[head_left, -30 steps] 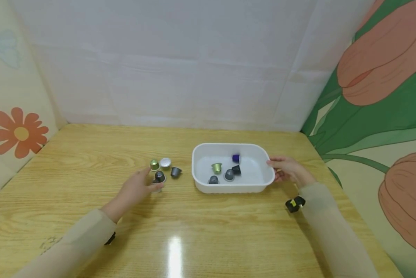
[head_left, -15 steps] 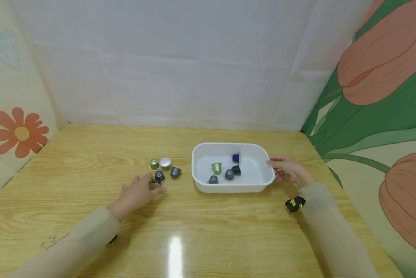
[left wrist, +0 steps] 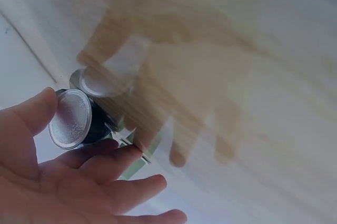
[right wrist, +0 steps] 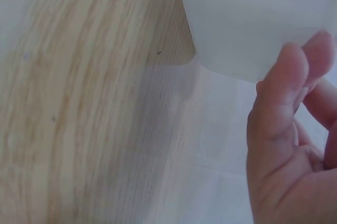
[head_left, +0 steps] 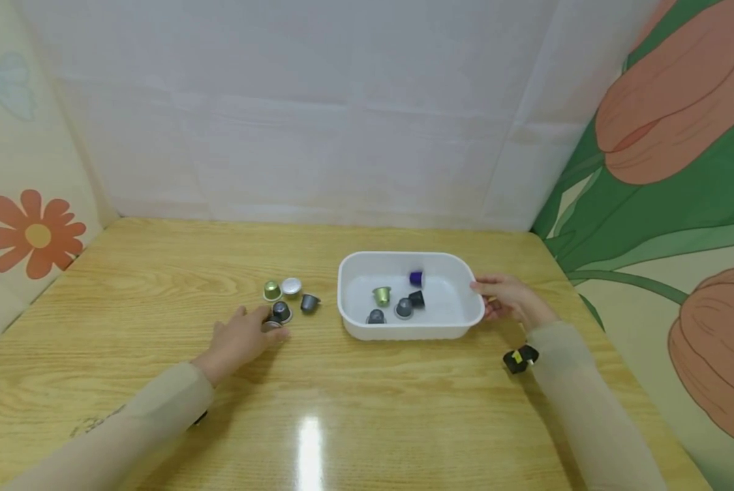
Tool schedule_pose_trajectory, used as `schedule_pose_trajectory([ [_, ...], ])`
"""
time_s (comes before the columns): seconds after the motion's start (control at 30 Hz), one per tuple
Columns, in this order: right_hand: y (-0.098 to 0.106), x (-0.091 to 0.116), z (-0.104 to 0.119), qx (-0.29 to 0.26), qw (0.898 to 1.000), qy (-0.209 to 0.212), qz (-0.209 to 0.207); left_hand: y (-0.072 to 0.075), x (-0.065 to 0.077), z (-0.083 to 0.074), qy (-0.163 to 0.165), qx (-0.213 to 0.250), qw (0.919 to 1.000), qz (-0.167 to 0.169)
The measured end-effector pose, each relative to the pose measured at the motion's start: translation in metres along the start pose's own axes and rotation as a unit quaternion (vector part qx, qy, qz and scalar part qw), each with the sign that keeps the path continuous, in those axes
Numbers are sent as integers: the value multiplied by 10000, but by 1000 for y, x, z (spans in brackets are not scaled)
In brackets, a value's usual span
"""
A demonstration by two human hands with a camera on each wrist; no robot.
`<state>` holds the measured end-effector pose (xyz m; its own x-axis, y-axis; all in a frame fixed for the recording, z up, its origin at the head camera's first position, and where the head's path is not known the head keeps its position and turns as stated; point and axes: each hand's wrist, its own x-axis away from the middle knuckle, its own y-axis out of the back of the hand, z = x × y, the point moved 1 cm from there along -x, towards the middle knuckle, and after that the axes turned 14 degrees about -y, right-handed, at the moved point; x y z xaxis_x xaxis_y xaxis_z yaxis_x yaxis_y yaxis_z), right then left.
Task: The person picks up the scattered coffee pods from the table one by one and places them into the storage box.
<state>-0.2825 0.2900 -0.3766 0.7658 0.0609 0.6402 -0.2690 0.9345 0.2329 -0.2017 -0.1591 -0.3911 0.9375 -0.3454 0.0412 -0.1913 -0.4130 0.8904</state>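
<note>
Dark capsule (left wrist: 73,119) pinched by left hand (head_left: 238,341), thumb opposite fingers, beside loose capsules (head_left: 309,303) on wood-grain tabletop (head_left: 403,409); grip firmness hard to judge. Right hand (head_left: 511,300) holds right end of white tray (head_left: 412,333). White cloth (head_left: 293,116) behind, floral print (head_left: 35,235) both sides.

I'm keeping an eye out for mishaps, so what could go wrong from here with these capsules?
1. The left hand pinches a dark capsule close beside a black capsule, which it might knock.
2. The grey capsule outside the tray lies on its side, so a nudge could roll it.
3. The right hand grips one end of the white tray; a tug might shift the loose capsules inside.
</note>
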Motion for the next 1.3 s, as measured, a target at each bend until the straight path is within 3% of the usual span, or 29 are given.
schedule_pose_trajectory([
  [0.33, -1, 0, 0, -65, 10000, 26, 37, 4, 3, 2, -223, -121, 9997, -47],
  [0.53, 0, -1, -2, -46, 10000, 63, 57, 7, 3, 8, -452, 257, 9984, -210],
  [0.77, 0, -1, -1, -53, 9999, 68, 109, 11, 5, 12, -287, 510, 9981, -197],
  [1.1, 0, 1, 0, -73, 9999, 106, 95, 27, 7, 6, -437, 801, 9949, -427],
  [1.3, -1, 1, -1, -77, 9999, 101, 72, 34, 6, -3, -502, 891, 9942, -324],
])
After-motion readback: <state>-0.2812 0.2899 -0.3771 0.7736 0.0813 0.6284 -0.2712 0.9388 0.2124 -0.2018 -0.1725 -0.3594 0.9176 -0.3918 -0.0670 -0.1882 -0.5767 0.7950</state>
